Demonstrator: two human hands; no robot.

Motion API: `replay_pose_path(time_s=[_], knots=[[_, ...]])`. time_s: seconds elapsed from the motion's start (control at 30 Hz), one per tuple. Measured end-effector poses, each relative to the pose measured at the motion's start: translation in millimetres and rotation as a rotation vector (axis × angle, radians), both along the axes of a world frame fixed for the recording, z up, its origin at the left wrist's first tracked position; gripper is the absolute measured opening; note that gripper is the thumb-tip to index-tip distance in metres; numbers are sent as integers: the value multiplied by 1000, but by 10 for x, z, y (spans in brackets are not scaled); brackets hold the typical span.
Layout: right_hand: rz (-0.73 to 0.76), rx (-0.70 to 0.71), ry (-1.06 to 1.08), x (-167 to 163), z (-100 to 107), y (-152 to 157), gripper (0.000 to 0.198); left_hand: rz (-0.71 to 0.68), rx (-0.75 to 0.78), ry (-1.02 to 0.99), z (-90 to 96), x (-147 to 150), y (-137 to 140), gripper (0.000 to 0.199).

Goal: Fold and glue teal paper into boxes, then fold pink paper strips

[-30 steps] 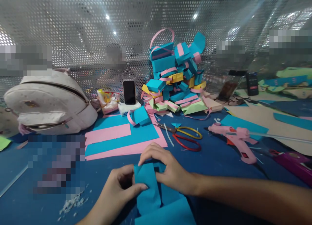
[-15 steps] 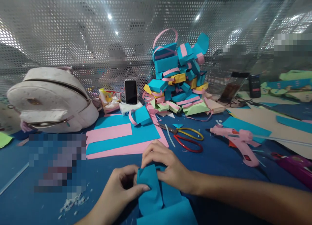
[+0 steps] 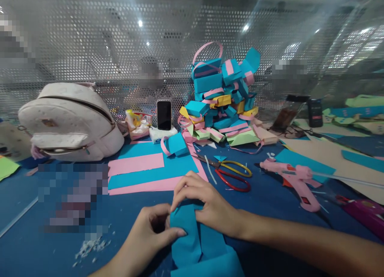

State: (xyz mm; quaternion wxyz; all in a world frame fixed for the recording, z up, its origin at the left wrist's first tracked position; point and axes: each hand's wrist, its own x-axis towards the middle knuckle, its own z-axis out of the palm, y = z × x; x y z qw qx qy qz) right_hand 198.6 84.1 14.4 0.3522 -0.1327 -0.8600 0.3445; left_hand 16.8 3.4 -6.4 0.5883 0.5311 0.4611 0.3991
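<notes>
A folded piece of blue paper [image 3: 187, 237] lies at the near edge of the table, its flaps partly overlapping. My left hand [image 3: 154, 229] pinches its left side, thumb on top and fingers behind. Over the far end curls my right hand [image 3: 207, 205], its fingertips gripping the upper left corner and its thumb under a fold. Beyond the hands, scissors [image 3: 223, 171] with one yellow and one red handle lie with blades apart. To the right rests a pink glue gun [image 3: 295, 177] with a clear glue stick in its back.
Blue and pink sheets [image 3: 177, 169] lie ahead, a small blue paper bag [image 3: 177, 144] on them. Behind rises a pile of paper bags [image 3: 222, 105]. A white backpack [image 3: 72, 125] stands left, a phone [image 3: 164, 115] at the back, a purple tool [image 3: 364, 213] far right, white scraps [image 3: 91, 247] near left.
The fingers of my right hand have shifted slightly left and down over the paper's far corner. My left hand keeps its pinch. The whole view has swung a little.
</notes>
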Motion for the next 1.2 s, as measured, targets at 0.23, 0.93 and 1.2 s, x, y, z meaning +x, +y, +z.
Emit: replay_pose_path(time_s=[0.23,0.93,1.2], knots=[[-31,16,5,-8,-14,3,19,13,-2,-23,-10,0,-3,28],[-99,-64,-76,1,72,-23,19,35,18,31,-48,-2,1,28],[-99,-174,-101,-52,83,-55,13,34,20,37,-57,8,3,28]])
